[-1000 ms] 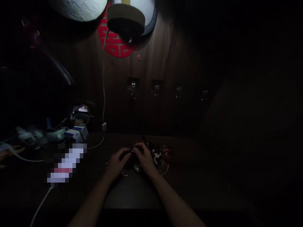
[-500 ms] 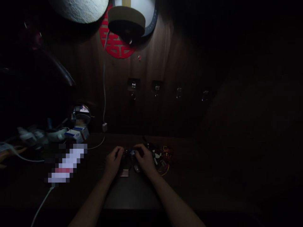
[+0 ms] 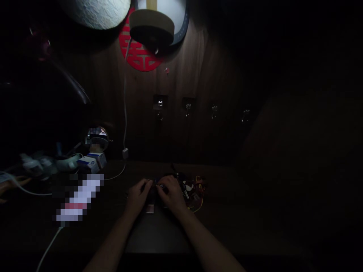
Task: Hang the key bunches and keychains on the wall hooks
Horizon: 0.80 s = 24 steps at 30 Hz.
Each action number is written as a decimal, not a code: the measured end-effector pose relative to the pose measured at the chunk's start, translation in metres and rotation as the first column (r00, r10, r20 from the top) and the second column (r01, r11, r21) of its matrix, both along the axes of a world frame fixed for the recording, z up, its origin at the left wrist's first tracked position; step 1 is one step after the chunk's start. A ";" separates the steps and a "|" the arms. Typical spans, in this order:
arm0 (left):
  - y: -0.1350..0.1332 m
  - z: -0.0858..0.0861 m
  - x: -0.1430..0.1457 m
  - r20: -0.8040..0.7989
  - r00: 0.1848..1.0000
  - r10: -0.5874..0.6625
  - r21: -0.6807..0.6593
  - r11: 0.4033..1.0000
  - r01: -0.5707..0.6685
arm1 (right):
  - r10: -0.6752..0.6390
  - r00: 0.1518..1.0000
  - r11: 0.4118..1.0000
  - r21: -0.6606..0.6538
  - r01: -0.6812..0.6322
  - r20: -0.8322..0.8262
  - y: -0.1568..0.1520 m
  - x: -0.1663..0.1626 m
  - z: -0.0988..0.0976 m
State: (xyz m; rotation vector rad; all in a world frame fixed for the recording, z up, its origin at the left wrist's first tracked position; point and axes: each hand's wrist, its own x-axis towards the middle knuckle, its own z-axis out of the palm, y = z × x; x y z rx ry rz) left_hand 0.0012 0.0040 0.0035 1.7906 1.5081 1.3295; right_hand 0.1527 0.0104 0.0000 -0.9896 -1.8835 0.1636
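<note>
The scene is very dark. My left hand (image 3: 138, 195) is closed above the desk, its thumb and fingertips pinched near a small dark thing (image 3: 154, 183) too dim to name. From the other side my right hand (image 3: 171, 192) is closed too, fingers bent down around that same spot, hiding most of it. Just below the hands a small pinkish rectangular piece (image 3: 150, 209) lies flat on the desk. Against the right hand's outer side sits a pile of small items with keys (image 3: 185, 192) and red and yellow cords (image 3: 200, 184).
A blue-and-white box (image 3: 92, 162) and a small round mirror (image 3: 96, 138) stand at the left. A blurred-out bright strip (image 3: 81, 198) trails a white cable (image 3: 49, 247). Hooks (image 3: 160, 102) line the wooden back panel. A lamp (image 3: 151, 26) hangs above.
My right hand has turned inward and its fingers have curled further over the small thing. My left hand has shifted slightly right, so the two hands are closer together.
</note>
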 end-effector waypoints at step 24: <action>0.000 -0.001 0.001 0.099 0.995 -0.006 0.145 0.989 -0.008 | 0.034 0.924 0.949 -0.278 -0.149 -0.380 0.000 -0.002 0.007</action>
